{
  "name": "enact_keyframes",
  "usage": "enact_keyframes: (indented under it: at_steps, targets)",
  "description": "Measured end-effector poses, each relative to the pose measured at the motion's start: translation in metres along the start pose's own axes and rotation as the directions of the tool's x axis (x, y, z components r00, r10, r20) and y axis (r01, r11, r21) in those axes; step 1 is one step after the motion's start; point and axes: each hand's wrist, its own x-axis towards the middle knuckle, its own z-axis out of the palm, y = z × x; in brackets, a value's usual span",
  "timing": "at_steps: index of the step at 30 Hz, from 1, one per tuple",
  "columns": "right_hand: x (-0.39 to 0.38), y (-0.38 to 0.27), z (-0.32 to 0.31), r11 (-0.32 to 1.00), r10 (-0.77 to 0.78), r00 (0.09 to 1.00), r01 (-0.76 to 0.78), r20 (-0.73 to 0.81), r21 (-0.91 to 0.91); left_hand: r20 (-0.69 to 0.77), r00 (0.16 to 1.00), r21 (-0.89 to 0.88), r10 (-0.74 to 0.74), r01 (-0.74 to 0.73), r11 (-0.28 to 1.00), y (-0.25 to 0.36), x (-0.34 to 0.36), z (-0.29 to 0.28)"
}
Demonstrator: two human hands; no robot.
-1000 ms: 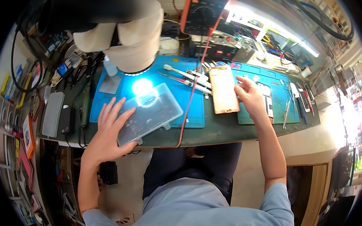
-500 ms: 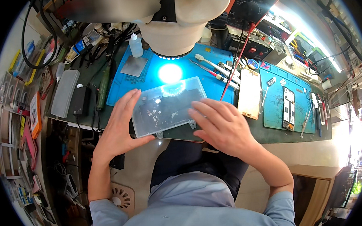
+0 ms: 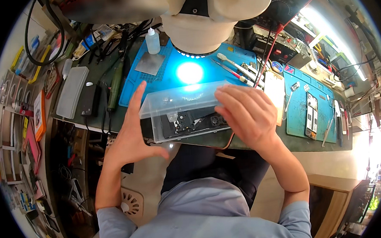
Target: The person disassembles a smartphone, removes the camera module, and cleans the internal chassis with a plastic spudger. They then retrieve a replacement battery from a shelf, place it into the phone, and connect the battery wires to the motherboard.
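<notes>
A clear plastic box point(image 3: 157, 132) sits at the bench's front edge with its hinged lid point(image 3: 172, 99) tilted partway up. Inside lie dark small electronic parts point(image 3: 190, 121), too small to name singly. My right hand point(image 3: 250, 116) has its fingers closed over the right end of the raised lid; its fingertips are partly hidden. Beside the box's left end is my left hand point(image 3: 133, 139), thumb and fingers spread wide and holding nothing. Light from the microscope point(image 3: 199, 32) falls just behind the box, on a blue mat point(image 3: 131, 90).
A dropper bottle point(image 3: 153, 42) and a grey metal plate point(image 3: 150, 63) stand back left. Right of the light lie brushes point(image 3: 235, 67) and a tan panel point(image 3: 276, 88). Farther right, an opened phone point(image 3: 311, 112) rests on a second mat point(image 3: 295, 113). A frosted case point(image 3: 73, 93) lies left.
The box lid has swung up from closed, baring the parts inside, with my right hand at its right end. My left thumb has come away from the box's front edge.
</notes>
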Motion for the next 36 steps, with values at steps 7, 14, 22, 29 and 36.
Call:
enact_keyframes:
  at_steps: [7, 14, 22, 29, 36]
  targets:
    - [0.015, 0.007, -0.001, 0.989, 0.136, 0.974, -0.145, -0.180, -0.039, -0.282, 0.950, -0.239, -0.132, 0.064, 0.969, -0.014, 0.019, 0.004]
    - [-0.011, 0.009, -0.012, 0.962, 0.271, 0.954, -0.263, -0.126, 0.073, -0.390, 0.898, -0.325, -0.204, 0.073, 0.943, -0.028, 0.027, 0.023]
    - [-0.023, -0.001, -0.009, 0.906, 0.404, 0.903, -0.417, 0.148, 0.072, -0.355, 0.901, -0.253, -0.249, 0.163, 0.954, -0.027, 0.027, 0.024]
    - [-0.044, -0.026, -0.031, 0.873, 0.462, 0.848, -0.486, 0.262, 0.033, -0.370, 0.879, -0.122, -0.300, 0.275, 0.954, -0.012, 0.028, 0.030]
    - [-0.111, 0.013, -0.114, 0.695, 0.695, 0.719, -0.674, -0.009, -0.250, -0.425, 0.834, -0.162, -0.353, 0.314, 0.936, -0.004, 0.015, 0.026]
